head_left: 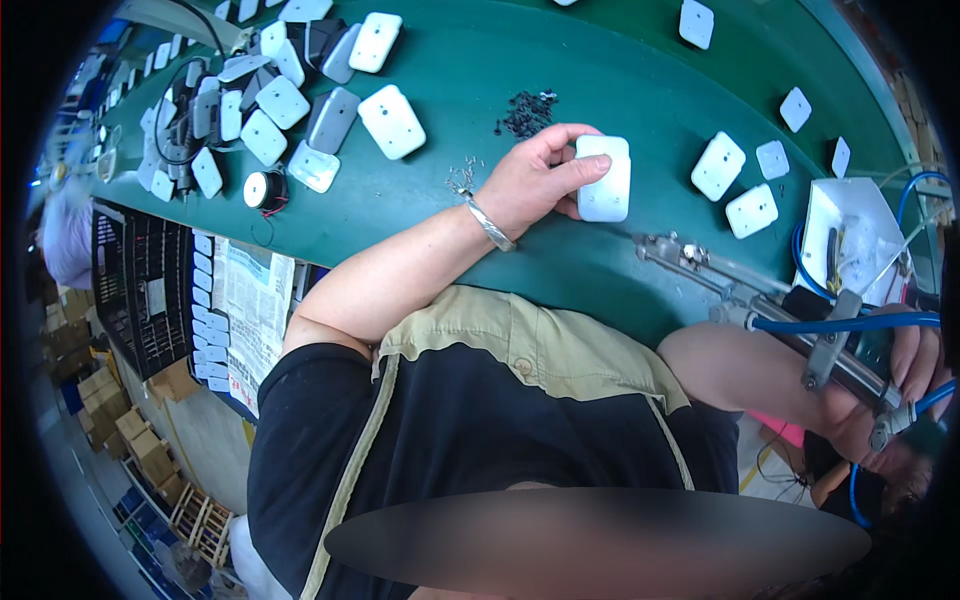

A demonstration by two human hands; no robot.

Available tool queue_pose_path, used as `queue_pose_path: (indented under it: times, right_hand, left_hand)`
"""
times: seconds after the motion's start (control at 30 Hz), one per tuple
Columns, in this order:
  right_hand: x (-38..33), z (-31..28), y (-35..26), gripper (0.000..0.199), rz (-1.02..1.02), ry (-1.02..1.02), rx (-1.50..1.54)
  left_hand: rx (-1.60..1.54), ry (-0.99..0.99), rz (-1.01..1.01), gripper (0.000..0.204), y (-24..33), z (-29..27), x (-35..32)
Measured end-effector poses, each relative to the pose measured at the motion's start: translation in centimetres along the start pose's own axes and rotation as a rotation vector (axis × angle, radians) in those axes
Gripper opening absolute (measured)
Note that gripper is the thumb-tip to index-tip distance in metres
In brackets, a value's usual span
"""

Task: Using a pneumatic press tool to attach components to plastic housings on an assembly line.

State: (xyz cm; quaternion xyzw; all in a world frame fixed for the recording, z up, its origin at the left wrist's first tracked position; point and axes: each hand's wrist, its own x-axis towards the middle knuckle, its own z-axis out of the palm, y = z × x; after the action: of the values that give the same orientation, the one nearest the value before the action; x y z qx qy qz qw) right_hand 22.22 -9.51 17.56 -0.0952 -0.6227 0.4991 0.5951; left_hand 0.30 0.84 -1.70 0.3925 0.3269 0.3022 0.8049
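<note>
My left hand [548, 175] grips a white rounded plastic case [607, 190], with the thumb lying on its face and the fingers behind. Beyond that hand lies a pile of small black parts [527, 114]. A few small metal screws [466, 172] are scattered near my wrist. At the right edge my right hand [905, 365] is closed around the rear of a metal air-driven tool [775, 310] with blue hoses. Its thin front end points toward the case and sits slightly apart from it. Part of the right hand is hidden behind the tool and in the dark rim.
Several white cases [392, 122] lie heaped at the left of the green table [450, 60], others at the right. A round black-and-white part with a red wire [264, 190] sits near the front edge. A white box [840, 215] stands right; a black crate [145, 290] is left.
</note>
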Motion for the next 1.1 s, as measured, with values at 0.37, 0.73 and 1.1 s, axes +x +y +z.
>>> queue_pose_path:
  times: [0.37,0.73,1.1]
  right_hand:
    - [-1.6,0.0,2.4,0.071,-0.241,0.496,-0.148]
    - [-0.8,-0.6,3.2,0.081,-0.285,0.625,-0.277]
    - [-0.7,-1.2,3.9,0.085,-0.309,0.595,-0.259]
  left_hand:
    - [0.613,0.235,0.438,0.039,9.5,-2.3,4.6]
    - [1.921,0.692,0.284,0.049,15.9,-10.7,18.6]
    - [1.477,-0.051,0.056,0.053,14.0,-7.7,23.0]
